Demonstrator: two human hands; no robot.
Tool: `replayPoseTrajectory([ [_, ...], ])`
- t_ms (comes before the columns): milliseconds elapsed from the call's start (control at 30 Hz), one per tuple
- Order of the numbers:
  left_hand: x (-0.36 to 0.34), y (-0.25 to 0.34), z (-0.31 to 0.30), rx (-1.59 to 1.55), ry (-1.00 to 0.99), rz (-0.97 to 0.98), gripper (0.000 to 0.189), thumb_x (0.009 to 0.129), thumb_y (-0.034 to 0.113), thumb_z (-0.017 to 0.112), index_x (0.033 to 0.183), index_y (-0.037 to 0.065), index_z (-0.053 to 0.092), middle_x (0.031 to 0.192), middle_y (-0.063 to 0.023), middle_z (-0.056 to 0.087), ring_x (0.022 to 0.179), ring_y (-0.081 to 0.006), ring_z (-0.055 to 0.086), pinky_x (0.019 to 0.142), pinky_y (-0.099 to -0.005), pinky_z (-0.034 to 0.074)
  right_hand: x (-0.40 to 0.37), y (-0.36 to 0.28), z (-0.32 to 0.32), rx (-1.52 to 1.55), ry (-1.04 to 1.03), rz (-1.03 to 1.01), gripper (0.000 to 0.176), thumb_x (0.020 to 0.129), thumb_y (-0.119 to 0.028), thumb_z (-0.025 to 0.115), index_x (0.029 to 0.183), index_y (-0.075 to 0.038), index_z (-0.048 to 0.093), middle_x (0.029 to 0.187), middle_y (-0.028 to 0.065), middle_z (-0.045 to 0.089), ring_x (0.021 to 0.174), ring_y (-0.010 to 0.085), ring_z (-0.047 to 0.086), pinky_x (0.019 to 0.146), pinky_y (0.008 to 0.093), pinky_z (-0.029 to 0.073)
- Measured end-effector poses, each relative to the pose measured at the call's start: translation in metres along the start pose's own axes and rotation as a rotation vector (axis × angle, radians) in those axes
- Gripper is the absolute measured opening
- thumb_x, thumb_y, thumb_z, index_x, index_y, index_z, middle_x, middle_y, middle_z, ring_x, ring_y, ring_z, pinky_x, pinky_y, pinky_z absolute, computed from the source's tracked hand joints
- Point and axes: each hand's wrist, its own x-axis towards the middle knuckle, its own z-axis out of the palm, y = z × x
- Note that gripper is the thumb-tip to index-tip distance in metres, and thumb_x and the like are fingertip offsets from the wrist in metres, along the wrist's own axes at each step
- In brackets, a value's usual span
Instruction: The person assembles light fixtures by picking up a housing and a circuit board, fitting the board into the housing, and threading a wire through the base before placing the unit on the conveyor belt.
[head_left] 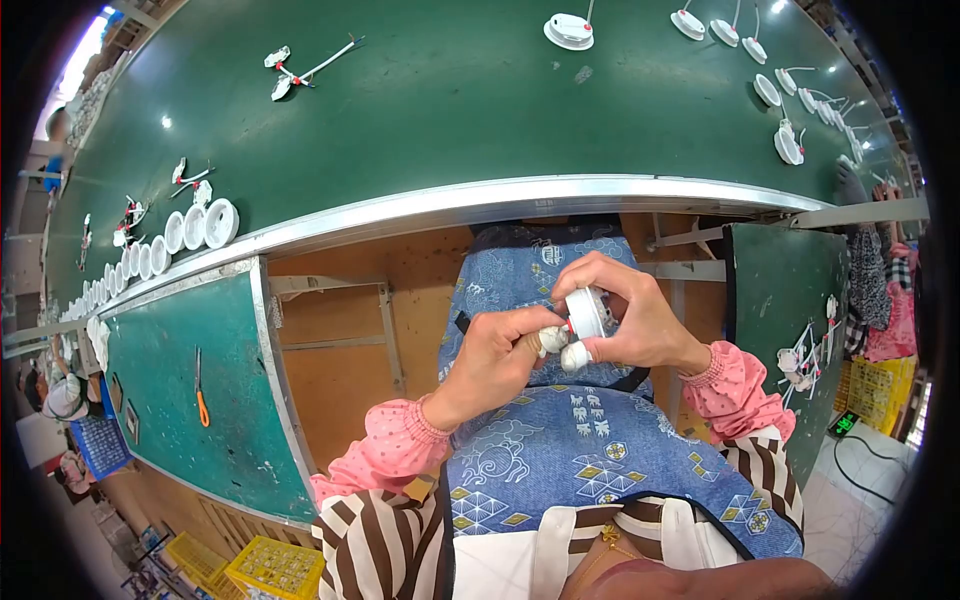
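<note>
Above my lap, my right hand [640,318] grips a round white plastic housing [586,313], turned on its edge, between thumb and fingers. My left hand [492,352] is closed in a pinch against the housing's left side, beside a small red piece there. What lies between those left fingertips is hidden. White wraps cover fingertips on both hands. Some small parts show at the housing's right side, too shadowed to make out.
A green table [420,110] with a metal edge spans the front. White round cups [220,223] line its left edge; corded white housings [570,32] stand at the back and right. Orange-handled scissors [203,402] lie on the left side table. Wired parts [800,362] lie on the right one.
</note>
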Motion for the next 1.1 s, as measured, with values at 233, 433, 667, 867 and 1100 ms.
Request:
replayPoseTrajectory([
  [233,0.002,-0.002,-0.008,0.002,-0.051,-0.113,0.013,0.099,0.003,0.059,0.104,-0.001,0.071,0.078,-0.0021,0.065,0.072,-0.0094,0.058,0.065,-0.0271,0.047,0.002,0.008,0.003,-0.093,0.010,-0.056,0.052,0.065,-0.009,0.081,0.114,-0.007,0.065,0.110,0.0088,0.062,0.101,0.0254,0.063,0.086,0.0352,0.051],
  [433,0.014,-0.006,-0.021,0.524,0.103,0.382,0.038,0.086,0.007,0.068,0.124,0.003,0.066,0.101,-0.0086,0.070,0.086,-0.0246,0.060,0.078,-0.0350,0.048,0.013,-0.015,0.014,-0.566,0.233,-0.295,0.068,0.063,-0.002,0.084,0.125,-0.002,0.057,0.114,0.0159,0.059,0.105,0.0371,0.062,0.085,0.0440,0.053],
  [667,0.008,0.000,0.009,-0.086,0.149,0.011,0.043,0.091,0.006,0.070,0.131,-0.003,0.058,0.109,-0.0117,0.068,0.091,-0.0172,0.066,0.079,-0.0294,0.055,0.020,-0.024,0.017,-0.766,0.210,-0.381,0.075,0.060,0.006,0.078,0.132,-0.002,0.056,0.117,0.0156,0.057,0.106,0.0338,0.059,0.078,0.0402,0.055],
  [867,0.009,-0.008,0.007,-0.340,0.203,0.048,0.048,0.097,0.008,0.069,0.139,-0.006,0.049,0.122,-0.0118,0.066,0.111,-0.0174,0.065,0.083,-0.0295,0.058,-0.001,-0.027,0.005,-0.467,0.402,-0.306,0.052,0.067,0.012,0.070,0.117,-0.001,0.063,0.103,0.0147,0.061,0.090,0.0286,0.063,0.072,0.0350,0.054],
  [1100,0.018,-0.016,0.033,-0.200,0.355,0.211,0.044,0.100,0.006,0.064,0.139,-0.005,0.049,0.127,-0.0127,0.062,0.108,-0.0171,0.065,0.080,-0.0282,0.059,0.003,-0.009,0.023,-0.565,0.508,-0.371,0.029,0.069,0.010,0.067,0.095,-0.001,0.060,0.084,0.0141,0.055,0.071,0.0326,0.060,0.059,0.0412,0.049],
])
